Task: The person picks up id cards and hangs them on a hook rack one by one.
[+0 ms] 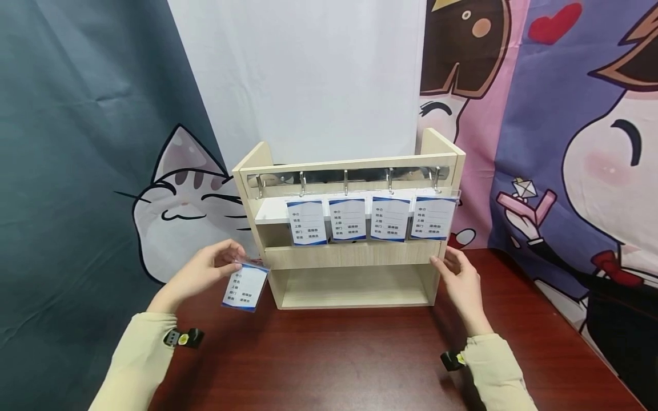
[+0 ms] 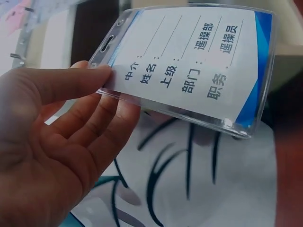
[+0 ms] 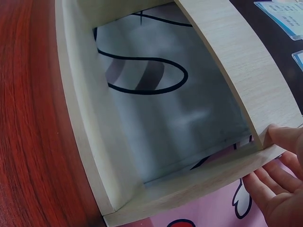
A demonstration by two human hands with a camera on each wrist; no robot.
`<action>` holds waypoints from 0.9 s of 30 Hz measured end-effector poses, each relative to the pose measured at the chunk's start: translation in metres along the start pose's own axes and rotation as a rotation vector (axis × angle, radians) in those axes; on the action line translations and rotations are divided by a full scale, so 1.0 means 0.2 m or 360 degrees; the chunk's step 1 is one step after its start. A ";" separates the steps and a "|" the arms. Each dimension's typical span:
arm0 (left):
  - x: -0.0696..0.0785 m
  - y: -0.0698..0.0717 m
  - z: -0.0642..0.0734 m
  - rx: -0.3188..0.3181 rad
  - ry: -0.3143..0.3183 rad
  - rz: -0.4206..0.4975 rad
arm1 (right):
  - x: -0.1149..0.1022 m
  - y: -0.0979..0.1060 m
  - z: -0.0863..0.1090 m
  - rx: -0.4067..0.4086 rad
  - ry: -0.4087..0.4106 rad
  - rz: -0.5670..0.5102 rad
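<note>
My left hand [image 1: 208, 268] pinches a badge in a clear plastic sleeve [image 1: 245, 286] by its slotted top edge, thumb over the front. In the left wrist view the badge [image 2: 189, 66] shows blue corners and printed lines. It hangs just left of a pale wooden rack [image 1: 354, 258]. My right hand [image 1: 461, 279] grips the rack's right side, with the thumb on the front board's end and the fingers along the outer side. Several similar badges [image 1: 348, 220] hang in a row from metal hooks [image 1: 345, 181]; the leftmost hook [image 1: 259, 185] holds none.
The rack stands on a reddish-brown table [image 1: 329, 354], with an open lower compartment [image 1: 354, 285] at its base. Behind it hang a white cloth [image 1: 308, 74] and cartoon-printed curtains [image 1: 540, 114]. Small black devices [image 1: 192, 338] are worn on both wrists.
</note>
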State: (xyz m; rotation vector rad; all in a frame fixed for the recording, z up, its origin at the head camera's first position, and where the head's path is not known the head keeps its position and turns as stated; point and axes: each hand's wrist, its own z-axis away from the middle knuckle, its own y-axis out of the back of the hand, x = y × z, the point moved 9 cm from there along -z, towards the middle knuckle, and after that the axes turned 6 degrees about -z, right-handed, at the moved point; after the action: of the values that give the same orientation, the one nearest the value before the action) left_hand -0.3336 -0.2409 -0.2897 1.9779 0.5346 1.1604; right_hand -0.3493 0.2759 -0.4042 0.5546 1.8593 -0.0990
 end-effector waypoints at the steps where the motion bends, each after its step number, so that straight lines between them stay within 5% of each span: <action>1: 0.02 0.01 0.00 0.0011 -0.0009 0.0002 | 0.00 0.00 0.00 0.0000 0.0002 0.0002; 13: 0.23 0.17 -0.02 0.0114 -0.0006 -0.0108 | -0.02 0.00 0.00 -0.0019 0.0006 -0.0025; 19: 0.28 0.20 -0.02 0.0171 -0.0039 -0.0030 | -0.01 0.00 0.00 -0.0023 -0.0012 0.0024; 27: 0.32 0.27 0.01 0.0393 -0.0110 0.0102 | -0.01 0.00 0.00 -0.0022 -0.0033 0.0046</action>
State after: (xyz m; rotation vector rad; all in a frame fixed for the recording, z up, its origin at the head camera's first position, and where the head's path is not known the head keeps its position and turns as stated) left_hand -0.3013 -0.2319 -0.2132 2.2518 0.6061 1.1032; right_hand -0.3488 0.2755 -0.4026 0.5687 1.8297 -0.0724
